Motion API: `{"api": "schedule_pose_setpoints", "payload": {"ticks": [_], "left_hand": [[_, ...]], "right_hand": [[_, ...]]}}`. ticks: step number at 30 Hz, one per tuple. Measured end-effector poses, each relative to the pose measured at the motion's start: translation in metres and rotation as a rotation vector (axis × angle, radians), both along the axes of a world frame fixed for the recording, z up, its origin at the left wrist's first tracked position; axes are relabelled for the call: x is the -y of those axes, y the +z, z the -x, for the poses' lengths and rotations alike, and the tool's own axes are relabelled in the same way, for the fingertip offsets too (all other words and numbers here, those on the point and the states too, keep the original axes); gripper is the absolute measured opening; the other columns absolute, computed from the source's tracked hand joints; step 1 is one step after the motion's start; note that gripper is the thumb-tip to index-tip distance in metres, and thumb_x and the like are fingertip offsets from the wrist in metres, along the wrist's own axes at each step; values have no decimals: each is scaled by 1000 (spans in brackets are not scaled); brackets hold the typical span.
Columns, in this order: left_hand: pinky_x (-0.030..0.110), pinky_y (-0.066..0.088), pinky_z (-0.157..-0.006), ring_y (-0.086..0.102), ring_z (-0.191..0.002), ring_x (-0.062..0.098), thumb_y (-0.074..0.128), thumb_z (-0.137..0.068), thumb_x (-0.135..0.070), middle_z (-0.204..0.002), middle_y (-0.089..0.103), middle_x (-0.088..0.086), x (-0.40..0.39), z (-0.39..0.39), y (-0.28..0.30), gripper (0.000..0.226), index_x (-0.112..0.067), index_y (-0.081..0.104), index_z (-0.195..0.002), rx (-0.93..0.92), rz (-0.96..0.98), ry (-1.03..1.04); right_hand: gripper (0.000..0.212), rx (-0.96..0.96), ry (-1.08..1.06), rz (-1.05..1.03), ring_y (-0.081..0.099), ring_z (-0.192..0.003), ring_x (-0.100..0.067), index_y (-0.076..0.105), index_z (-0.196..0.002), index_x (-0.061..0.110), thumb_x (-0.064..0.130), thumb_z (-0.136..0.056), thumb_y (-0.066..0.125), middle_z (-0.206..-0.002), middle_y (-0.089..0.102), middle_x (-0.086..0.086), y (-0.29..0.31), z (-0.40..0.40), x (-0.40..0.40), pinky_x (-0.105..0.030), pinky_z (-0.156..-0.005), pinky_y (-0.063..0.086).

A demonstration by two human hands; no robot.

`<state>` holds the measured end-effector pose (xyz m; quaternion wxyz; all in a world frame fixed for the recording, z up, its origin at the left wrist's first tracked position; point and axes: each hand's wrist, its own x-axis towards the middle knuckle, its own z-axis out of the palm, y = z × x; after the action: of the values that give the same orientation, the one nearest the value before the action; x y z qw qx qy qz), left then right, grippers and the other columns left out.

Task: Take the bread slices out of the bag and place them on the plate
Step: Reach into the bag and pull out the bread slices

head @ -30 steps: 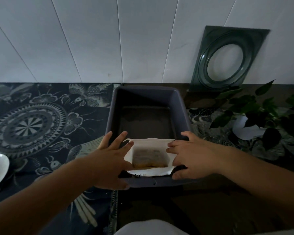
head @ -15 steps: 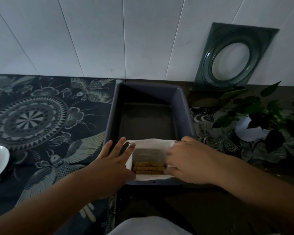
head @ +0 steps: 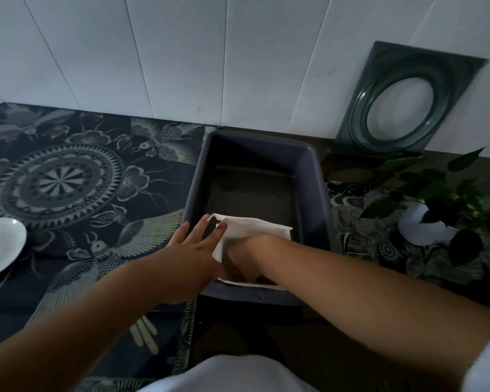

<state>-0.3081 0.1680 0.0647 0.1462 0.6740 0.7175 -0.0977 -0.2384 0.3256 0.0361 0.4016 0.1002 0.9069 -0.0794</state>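
Note:
A white bread bag (head: 255, 226) lies in the near end of a dark grey tub (head: 311, 176). Brown bread slices (head: 235, 275) show at the bag's near opening. My left hand (head: 191, 260) rests flat against the bag's left side, fingers spread, thumb near the opening. My right hand (head: 249, 251) is pushed into the bag's mouth; its fingers are hidden inside among the slices, so I cannot tell whether they grip one. The white plate (head: 0, 247) sits at the far left edge, partly cut off, with nothing on it.
A dark patterned cloth (head: 68, 188) covers the counter on the left. A green glass dish (head: 408, 100) leans against the white wall at the back right. A leafy plant in a white pot (head: 425, 227) stands right of the tub.
My right hand has gone from the bag's right edge into its opening. The bag's mouth is wider open. The left hand stays on the bag's left side.

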Motion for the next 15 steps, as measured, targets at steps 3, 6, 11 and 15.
{"api": "schedule_pose_setpoints", "payload": {"ticks": [3, 6, 11, 15], "left_hand": [[64, -3, -112, -31, -138, 44, 49, -98, -32, -160, -20, 17, -2, 0, -1, 39, -55, 39, -128, 17, -28, -1], [63, -6, -111, -34, -136, 40, 51, -97, -28, -159, -21, 16, -5, 1, -1, 46, -55, 38, -131, 27, -37, 1], [64, -6, -111, -33, -136, 41, 56, -95, -28, -159, -23, 15, -9, -1, -2, 47, -52, 39, -131, 47, -49, 4], [64, -4, -112, -32, -137, 38, 55, -95, -31, -160, -21, 13, -13, 2, -6, 37, -49, 44, -125, 50, -98, 15]], "right_hand": [[36, -122, 14, -38, 55, -119, -32, 56, -129, 9, 23, -96, 53, -128, 61, -13, -11, -1, 1, -42, -100, 40], [48, -180, -36, 10, 41, -134, -29, 40, -144, 7, 31, -102, 41, -144, 49, -12, -20, -5, -2, -40, -112, 24], [39, -193, -5, 42, 62, -104, -27, 57, -126, 8, 34, -97, 49, -117, 66, -11, -21, -2, -10, -39, -95, 47], [27, -307, -55, -7, 60, -73, -17, 61, -110, 12, 31, -93, 55, -83, 62, 1, -33, -5, -21, -33, -72, 51]]}}
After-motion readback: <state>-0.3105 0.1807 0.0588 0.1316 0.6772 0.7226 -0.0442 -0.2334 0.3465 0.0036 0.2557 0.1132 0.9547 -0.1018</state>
